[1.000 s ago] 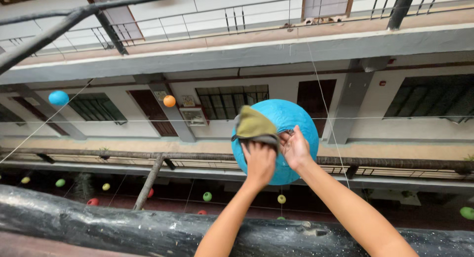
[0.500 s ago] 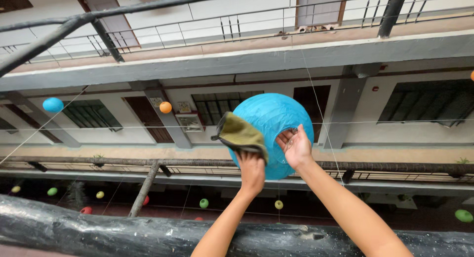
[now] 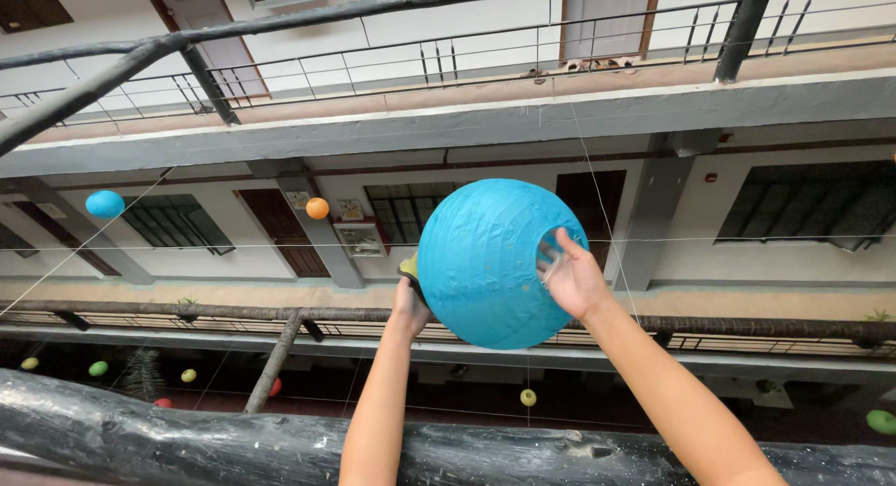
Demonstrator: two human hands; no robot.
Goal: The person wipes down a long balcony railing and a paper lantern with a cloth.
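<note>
Two hands on a round, ribbed blue paper lantern (image 3: 485, 267): right hand (image 3: 571, 283) gripping its circular opening's rim, left hand (image 3: 409, 304) pressing a yellow-green cloth (image 3: 409, 266) behind it

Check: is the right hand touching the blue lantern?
Touching. Head view: the right hand lies against the lantern at its round opening, fingers curled on the rim, no gap visible.

Open courtyard of a multi-storey residential block: railed balcony corridors (image 3: 467, 66), doors (image 3: 280, 229), barred windows (image 3: 177, 225), strung lanterns (image 3: 105, 203).
</note>
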